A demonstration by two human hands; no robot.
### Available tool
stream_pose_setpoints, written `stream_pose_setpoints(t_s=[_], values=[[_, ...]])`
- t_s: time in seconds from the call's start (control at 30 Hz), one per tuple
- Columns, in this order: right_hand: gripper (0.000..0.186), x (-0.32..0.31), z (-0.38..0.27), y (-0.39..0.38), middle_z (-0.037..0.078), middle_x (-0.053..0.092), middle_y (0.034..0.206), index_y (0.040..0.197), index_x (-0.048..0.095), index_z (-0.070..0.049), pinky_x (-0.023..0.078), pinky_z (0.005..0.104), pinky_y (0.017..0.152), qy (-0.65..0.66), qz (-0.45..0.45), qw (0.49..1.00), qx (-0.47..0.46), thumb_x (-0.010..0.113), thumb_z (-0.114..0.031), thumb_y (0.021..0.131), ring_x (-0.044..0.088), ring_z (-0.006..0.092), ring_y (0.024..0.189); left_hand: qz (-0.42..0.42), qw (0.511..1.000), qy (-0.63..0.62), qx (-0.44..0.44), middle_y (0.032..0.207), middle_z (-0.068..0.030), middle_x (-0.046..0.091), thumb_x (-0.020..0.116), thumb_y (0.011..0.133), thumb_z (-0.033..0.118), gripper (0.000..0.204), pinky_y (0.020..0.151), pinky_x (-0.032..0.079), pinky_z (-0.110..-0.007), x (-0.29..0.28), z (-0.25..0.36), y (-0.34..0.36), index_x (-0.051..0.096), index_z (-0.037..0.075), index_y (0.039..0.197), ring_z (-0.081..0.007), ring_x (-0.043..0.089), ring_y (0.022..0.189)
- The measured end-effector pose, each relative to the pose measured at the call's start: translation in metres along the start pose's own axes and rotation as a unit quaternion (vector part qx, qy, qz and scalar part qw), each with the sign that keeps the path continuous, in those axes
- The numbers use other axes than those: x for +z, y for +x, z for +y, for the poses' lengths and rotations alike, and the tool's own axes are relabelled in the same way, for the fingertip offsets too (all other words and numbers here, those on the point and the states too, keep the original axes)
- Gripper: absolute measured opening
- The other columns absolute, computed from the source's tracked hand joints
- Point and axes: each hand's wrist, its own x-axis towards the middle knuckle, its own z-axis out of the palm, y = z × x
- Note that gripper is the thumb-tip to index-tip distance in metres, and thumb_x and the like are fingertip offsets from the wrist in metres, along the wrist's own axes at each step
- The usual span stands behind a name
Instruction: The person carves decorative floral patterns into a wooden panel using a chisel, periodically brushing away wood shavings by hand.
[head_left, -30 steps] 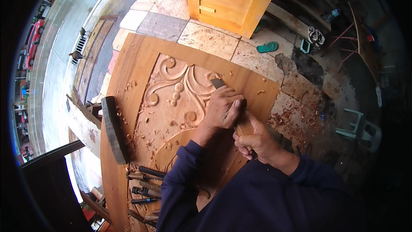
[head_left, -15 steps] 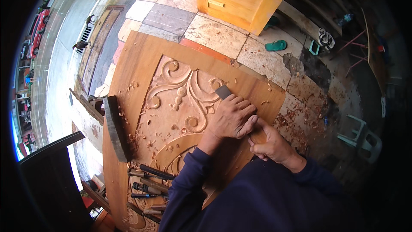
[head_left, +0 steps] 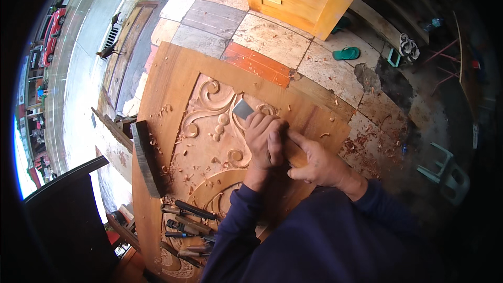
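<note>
A wide flat wood chisel [head_left: 242, 109] slants across a carved wooden panel [head_left: 181, 63], its metal blade pointing up and left over the raised scrollwork. My left hand [head_left: 264, 137] is closed round the chisel's shaft just behind the bright blade. Its wooden handle sits in my right hand [head_left: 322, 165], whose fingers are wrapped round it. Curling leaf scrolls and a row of small carved beads [head_left: 220, 126] stand out beside the blade. Whether the cutting edge touches the wood I cannot tell. Part of the carving is hidden under my hands and left sleeve.
Several carving tools [head_left: 191, 225] lie together on the panel's lower left, near a dark wooden block [head_left: 145, 157]. Wood shavings are scattered about. Beyond stand a yellow wooden cabinet [head_left: 298, 0], a green slipper [head_left: 346, 53] and a pale green plastic chair [head_left: 445, 170].
Both hands have shifted left with the chisel, and its blade is now nearer the middle of the carving. The blade has turned and catches more light. The view has shifted slightly.
</note>
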Motion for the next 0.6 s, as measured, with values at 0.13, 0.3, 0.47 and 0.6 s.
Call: stream_pose_setpoints(t_s=[0.13, 0.3, 0.47, 0.6], values=[[0.091, -0.029, -0.012, -0.026, 0.032, 0.058, 0.150, 0.164, 0.030, 0.006, 0.045, 0.0377, 0.116, 0.015, -0.083, 0.992, 0.093, 0.072, -0.012, 0.086, 0.055, 0.0337, 0.143, -0.020, 0.996, 0.042, 0.080, 0.082, -0.0078, 0.061, 0.047, 0.101, 0.034, 0.037, 0.077, 0.044, -0.041, 0.004, 0.012, -0.009, 0.071, 0.006, 0.096, -0.0280, 0.055, 0.071], [0.105, -0.075, -0.025, -0.053, 0.022, 0.059, 0.147, 0.162, 0.035, 0.004, 0.052, 0.0382, 0.106, 0.138, -0.113, 0.979, 0.102, 0.088, -0.040, 0.083, 0.065, 0.0297, 0.127, -0.065, 0.986, 0.142, 0.066, 0.078, -0.0057, 0.057, 0.050, 0.101, 0.041, 0.040, 0.069, 0.043, -0.038, 0.008, 0.032, -0.010, 0.072, 0.008, 0.097, -0.0253, 0.055, 0.068], [0.116, -0.094, -0.021, -0.052, 0.014, 0.058, 0.143, 0.160, 0.039, 0.001, 0.054, 0.0368, 0.099, 0.305, 0.040, 0.951, -0.018, 0.096, -0.052, 0.074, 0.066, 0.0215, 0.114, 0.076, 0.985, 0.147, -0.056, 0.079, -0.0094, 0.057, 0.053, 0.105, 0.046, 0.042, 0.063, 0.043, -0.041, 0.052, 0.062, 0.004, 0.069, 0.008, 0.100, -0.0289, 0.057, 0.067], [0.071, -0.096, -0.013, 0.024, 0.015, 0.063, 0.135, 0.148, 0.047, 0.003, 0.049, 0.0390, 0.109, 0.170, 0.059, 0.978, -0.108, 0.077, -0.040, 0.099, 0.064, 0.0259, 0.123, 0.153, 0.971, 0.075, -0.170, 0.090, -0.0132, 0.062, 0.067, 0.103, 0.030, 0.029, 0.071, 0.050, -0.038, 0.067, 0.068, 0.015, 0.066, 0.004, 0.116, -0.0311, 0.062, 0.077]])
